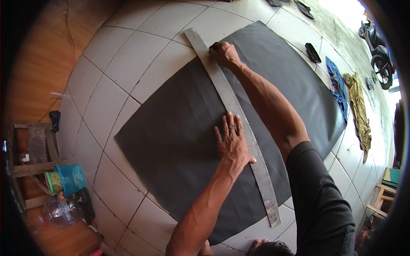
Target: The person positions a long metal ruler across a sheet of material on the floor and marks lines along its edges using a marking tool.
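A large dark grey sheet (171,123), smooth like vinyl or leather, lies flat on the tiled floor. Across it runs a long metal straightedge (221,87), its two ends reaching past the sheet's edges. My left hand (232,147) presses flat on the sheet and the middle of the straightedge, fingers stretched out. At the far end, my right hand (225,54) is closed beside the straightedge's right side. Something dark shows at its fingers, too small and covered to name.
White tiles (124,55) surround the sheet. On the left stand a wooden frame (32,170), a blue bucket (73,179) and a clear plastic bottle (60,211). Blue cloth (336,83) and olive cloth (358,113) lie at the right, near a black sandal (312,53) and a motorbike (379,62).
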`<state>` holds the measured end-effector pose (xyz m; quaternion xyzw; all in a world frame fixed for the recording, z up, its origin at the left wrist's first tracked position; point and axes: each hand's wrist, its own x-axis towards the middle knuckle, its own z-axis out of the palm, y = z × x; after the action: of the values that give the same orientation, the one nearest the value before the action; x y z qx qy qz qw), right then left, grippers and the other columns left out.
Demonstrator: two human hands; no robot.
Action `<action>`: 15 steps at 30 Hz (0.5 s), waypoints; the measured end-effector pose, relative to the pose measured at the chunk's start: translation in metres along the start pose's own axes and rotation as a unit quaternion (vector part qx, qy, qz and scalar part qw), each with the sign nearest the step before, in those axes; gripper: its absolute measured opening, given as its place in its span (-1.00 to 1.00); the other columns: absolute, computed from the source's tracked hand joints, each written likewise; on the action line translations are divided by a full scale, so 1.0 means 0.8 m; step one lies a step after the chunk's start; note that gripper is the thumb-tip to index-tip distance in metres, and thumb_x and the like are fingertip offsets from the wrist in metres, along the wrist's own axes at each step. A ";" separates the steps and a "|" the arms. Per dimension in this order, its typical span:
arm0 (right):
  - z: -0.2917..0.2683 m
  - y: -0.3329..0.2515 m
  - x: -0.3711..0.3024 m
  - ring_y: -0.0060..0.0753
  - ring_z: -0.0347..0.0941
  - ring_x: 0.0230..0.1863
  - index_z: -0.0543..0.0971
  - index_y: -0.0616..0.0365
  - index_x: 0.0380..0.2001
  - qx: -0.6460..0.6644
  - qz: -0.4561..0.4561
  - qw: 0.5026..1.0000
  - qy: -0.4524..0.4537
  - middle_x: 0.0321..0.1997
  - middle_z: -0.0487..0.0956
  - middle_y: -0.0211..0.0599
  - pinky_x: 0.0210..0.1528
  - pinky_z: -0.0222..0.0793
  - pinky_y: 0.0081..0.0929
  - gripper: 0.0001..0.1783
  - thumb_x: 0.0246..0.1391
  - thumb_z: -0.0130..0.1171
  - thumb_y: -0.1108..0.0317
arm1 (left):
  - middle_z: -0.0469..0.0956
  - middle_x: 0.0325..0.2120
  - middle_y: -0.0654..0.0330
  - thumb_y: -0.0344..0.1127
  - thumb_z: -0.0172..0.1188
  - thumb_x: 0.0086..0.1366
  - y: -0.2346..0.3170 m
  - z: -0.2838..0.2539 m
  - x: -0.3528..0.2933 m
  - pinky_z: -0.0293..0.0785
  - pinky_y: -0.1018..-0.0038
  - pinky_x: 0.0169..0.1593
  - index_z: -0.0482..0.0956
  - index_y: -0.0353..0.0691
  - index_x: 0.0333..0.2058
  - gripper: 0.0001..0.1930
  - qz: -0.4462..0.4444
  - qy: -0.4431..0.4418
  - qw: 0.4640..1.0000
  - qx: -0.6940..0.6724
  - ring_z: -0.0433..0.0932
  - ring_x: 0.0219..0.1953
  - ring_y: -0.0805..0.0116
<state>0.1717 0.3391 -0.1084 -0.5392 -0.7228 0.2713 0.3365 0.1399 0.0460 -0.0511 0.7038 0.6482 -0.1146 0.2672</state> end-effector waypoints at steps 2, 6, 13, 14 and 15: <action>-0.004 -0.007 -0.028 0.17 0.63 -0.23 0.69 0.22 -0.32 -0.025 -0.004 1.000 -0.013 -0.33 0.65 0.13 -0.11 0.53 -0.08 -0.64 0.01 0.20 0.11 | -0.28 0.51 -0.07 0.30 0.58 -0.25 -0.009 0.002 -0.001 -0.18 -0.01 0.51 -0.31 -0.26 0.48 0.54 -0.013 0.014 1.000 0.018 -0.27 0.55 0.04; -0.058 0.000 -0.155 0.27 0.53 -0.48 0.65 0.30 -0.47 -0.056 -0.088 0.994 -0.034 -0.53 0.55 0.17 -0.37 0.48 -0.01 -0.66 0.03 0.20 0.18 | -0.30 0.51 -0.06 0.33 0.58 -0.29 -0.003 -0.001 0.000 -0.19 -0.01 0.51 -0.35 -0.27 0.47 0.58 -0.025 -0.014 0.999 0.040 -0.29 0.55 0.05; -0.214 -0.034 -0.580 0.09 0.47 -0.33 0.57 0.18 -0.37 -0.017 0.033 0.985 -0.166 -0.40 0.55 -0.07 -0.18 0.44 -0.11 -0.87 0.05 0.28 0.37 | -0.35 0.51 -0.07 0.33 0.62 -0.36 0.003 -0.010 0.003 -0.25 -0.01 0.52 -0.36 -0.24 0.48 0.63 -0.052 -0.030 0.997 0.051 -0.35 0.55 0.02; -0.239 -0.050 -0.626 0.07 0.50 -0.32 0.60 0.17 -0.30 -0.010 0.060 0.983 -0.176 -0.39 0.57 -0.10 -0.18 0.47 -0.15 -0.83 0.04 0.29 0.36 | -0.35 0.51 -0.07 0.33 0.62 -0.36 0.005 -0.007 0.007 -0.25 -0.01 0.52 -0.36 -0.24 0.48 0.63 -0.045 -0.025 0.997 0.054 -0.35 0.55 0.02; -0.257 -0.054 -0.671 0.04 0.53 -0.31 0.62 0.19 -0.26 -0.001 0.080 0.981 -0.175 -0.37 0.60 -0.09 -0.18 0.48 -0.14 -0.81 0.05 0.30 0.36 | -0.37 0.51 -0.07 0.32 0.62 -0.36 0.006 -0.001 0.011 -0.26 -0.02 0.52 -0.37 -0.24 0.48 0.64 -0.046 -0.026 0.997 0.050 -0.37 0.55 0.01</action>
<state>0.4092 -0.1833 -0.0513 -0.5402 -0.7250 0.3867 0.1816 0.1458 0.0536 -0.0534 0.6827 0.6661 -0.1771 0.2428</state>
